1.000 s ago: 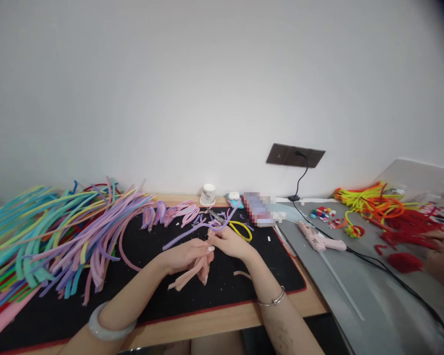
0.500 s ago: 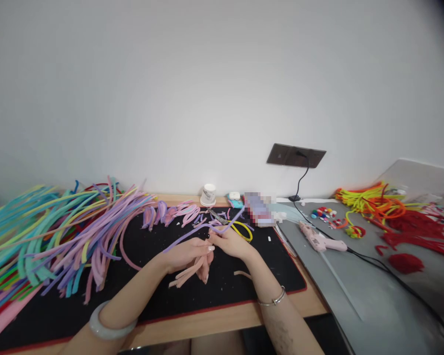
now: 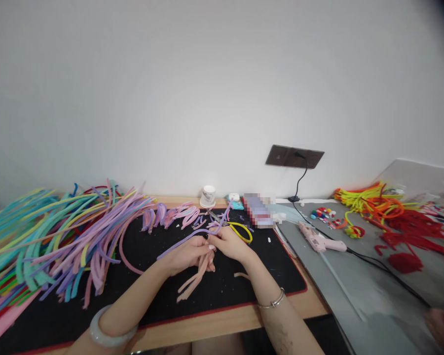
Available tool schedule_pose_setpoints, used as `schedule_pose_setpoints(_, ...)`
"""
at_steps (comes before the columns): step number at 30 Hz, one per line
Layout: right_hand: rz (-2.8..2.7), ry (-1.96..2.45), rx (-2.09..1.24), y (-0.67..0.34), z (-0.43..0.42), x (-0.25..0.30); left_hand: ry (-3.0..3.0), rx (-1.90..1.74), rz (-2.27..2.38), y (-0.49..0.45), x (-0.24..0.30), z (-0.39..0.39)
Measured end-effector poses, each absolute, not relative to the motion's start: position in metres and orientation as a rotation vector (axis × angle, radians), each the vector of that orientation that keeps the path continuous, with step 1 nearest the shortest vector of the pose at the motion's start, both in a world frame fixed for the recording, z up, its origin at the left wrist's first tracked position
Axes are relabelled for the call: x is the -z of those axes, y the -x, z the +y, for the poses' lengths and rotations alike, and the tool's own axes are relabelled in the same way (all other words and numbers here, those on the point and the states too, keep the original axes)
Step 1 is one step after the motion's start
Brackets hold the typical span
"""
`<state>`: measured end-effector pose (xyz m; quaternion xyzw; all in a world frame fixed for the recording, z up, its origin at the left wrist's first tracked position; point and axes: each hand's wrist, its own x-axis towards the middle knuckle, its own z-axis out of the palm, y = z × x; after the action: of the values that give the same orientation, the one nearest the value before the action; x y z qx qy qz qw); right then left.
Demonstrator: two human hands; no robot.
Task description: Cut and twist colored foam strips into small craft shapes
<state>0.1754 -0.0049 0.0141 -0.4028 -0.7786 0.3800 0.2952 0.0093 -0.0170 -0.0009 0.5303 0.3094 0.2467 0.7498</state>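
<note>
My left hand (image 3: 187, 254) and my right hand (image 3: 232, 243) meet over the black mat (image 3: 222, 291). The left hand's fingers are closed round a bunch of pink pipe cleaners (image 3: 194, 281) that hangs down towards me. A long purple pipe cleaner (image 3: 187, 237) runs across both hands, and my right hand pinches it where the fingertips meet. Its far end curls up towards the wall. A short pink piece (image 3: 241, 274) lies on the mat by my right wrist.
A big heap of coloured pipe cleaners (image 3: 52, 236) covers the left of the desk. Folded pink and purple pieces (image 3: 173, 215), yellow-handled scissors (image 3: 237, 229) and a small cup (image 3: 207, 195) lie behind my hands. A pink glue gun (image 3: 320, 239), pompoms (image 3: 323, 214) and red and yellow pipe cleaners (image 3: 392, 209) sit on the grey mat, where another person's hand (image 3: 442, 325) shows.
The pink bunch has swung lower and nearer to me. The purple pipe cleaner's far end has curled in. The other person's hand left the red pieces and now shows at the lower right corner.
</note>
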Motion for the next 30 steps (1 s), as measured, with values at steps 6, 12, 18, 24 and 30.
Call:
schedule_pose_setpoints(6,-1.547,0.924,-1.19,-0.176,-0.002,-0.019,-1.062,-0.659,0.663,-0.014,0.001,-0.019)
schedule_pose_setpoints(12,-1.109,0.855,-1.244,-0.179,0.0,-0.026,-1.172,-0.639,0.626,-0.011,0.004,-0.019)
schedule_pose_setpoints(18,-1.149,0.931,-1.174,-0.178,-0.001,-0.025,-1.246,-0.75,0.675,-0.011,0.009,-0.011)
schedule_pose_setpoints(24,-1.194,0.947,-1.178,-0.176,-0.002,-0.028,-1.311,-0.851,0.751,-0.013,0.004,-0.011)
schedule_pose_setpoints(30,-1.162,0.926,-1.123,-0.176,0.0,-0.027,-1.468,-0.96,0.901,-0.009,0.004,-0.004)
